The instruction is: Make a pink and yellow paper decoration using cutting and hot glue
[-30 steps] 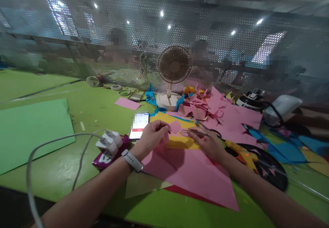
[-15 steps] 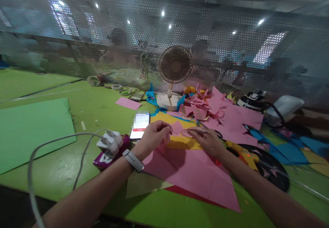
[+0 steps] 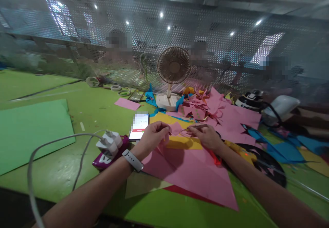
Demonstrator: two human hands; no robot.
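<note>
My left hand (image 3: 152, 136) is closed in a pinch on a small pink paper piece (image 3: 175, 128), held just above a large pink sheet (image 3: 195, 173). My right hand (image 3: 207, 137) is closed round a thin pen-like tool (image 3: 195, 127) whose tip points left at the pink piece. A yellow sheet (image 3: 183, 142) lies under both hands. A watch with a white strap sits on my left wrist.
A phone (image 3: 139, 121) lies left of my hands, beside a white charger and cable (image 3: 110, 141) on a purple object. A small desk fan (image 3: 172, 73) stands behind, with a pile of pink paper scraps (image 3: 218, 111), blue scraps, a glue gun (image 3: 241, 152) and a green foam sheet (image 3: 28, 128). People sit beyond the perforated screen.
My right hand, flat on the paper a second ago, has picked up the thin tool and lifted it toward the pink piece. My left hand has barely moved.
</note>
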